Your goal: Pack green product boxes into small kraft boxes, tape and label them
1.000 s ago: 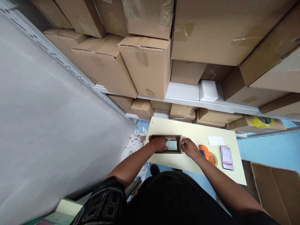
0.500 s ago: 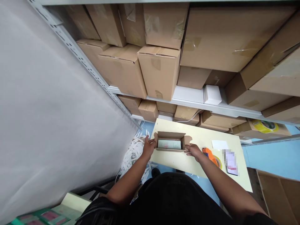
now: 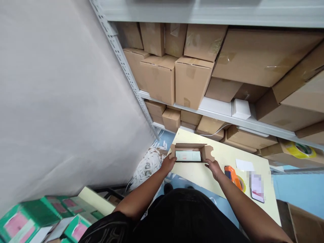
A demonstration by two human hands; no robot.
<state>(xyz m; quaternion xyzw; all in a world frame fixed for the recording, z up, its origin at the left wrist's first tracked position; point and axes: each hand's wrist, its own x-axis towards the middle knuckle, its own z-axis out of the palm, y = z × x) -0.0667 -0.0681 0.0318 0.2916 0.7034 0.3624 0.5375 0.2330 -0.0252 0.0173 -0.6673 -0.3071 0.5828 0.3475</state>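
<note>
An open cardboard box (image 3: 192, 146) is at the near-left part of the pale yellow table, its end flaps sticking out to both sides. Inside it lies a pale green packet (image 3: 187, 156) with faint red print. My left hand (image 3: 168, 164) grips the box's left front corner, thumb over the edge. At the right front corner, my right hand (image 3: 214, 168) holds the box, its fingers partly hidden underneath. Whether the box rests on the table or is slightly raised, I cannot tell.
On the table (image 3: 272, 189) lie an orange tape dispenser (image 3: 233, 178), a white paper (image 3: 244, 165) and a phone (image 3: 257, 189). Shelves of cardboard boxes (image 3: 193, 79) stand behind. Paper strips (image 3: 145, 165) litter the floor at left; green boxes (image 3: 37, 216) sit lower left.
The view has swung left, so the table and shelves appear farther right. My left hand has shifted down to the box's front corner. Both hands still hold the box.
</note>
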